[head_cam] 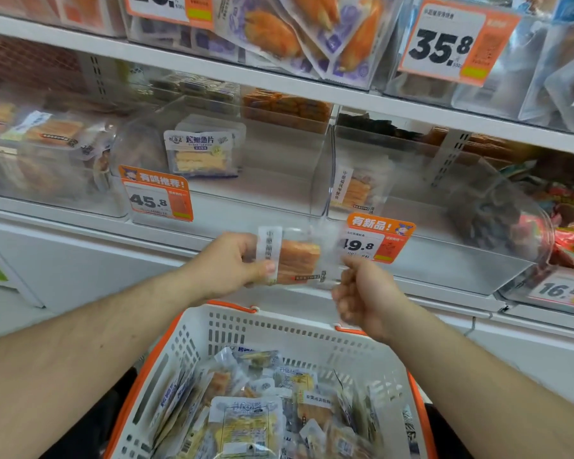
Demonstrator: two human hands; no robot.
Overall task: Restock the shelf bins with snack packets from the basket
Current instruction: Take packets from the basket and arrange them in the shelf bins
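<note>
A clear snack packet [297,260] with orange strips inside is held up in front of the shelf, above the basket. My left hand [234,263] pinches its left edge with thumb and fingers. My right hand [362,289] has its fingers curled at the packet's right corner, where the clear film is blurred. Below, a white basket [279,329] with orange handles holds several packets of yellow and orange snacks. Behind the held packet stand two clear shelf bins: one [232,193] with a blue-labelled packet of yellow strips, one [411,207] with a matching orange-strip packet [357,190].
Price tags 45.8 [156,197] and 49.8 [376,240] hang on the bin fronts. A bin at the left [47,180] holds more orange packets, and a round-fronted bin at the right [511,213] holds dark ones. An upper shelf [279,79] carries further bins.
</note>
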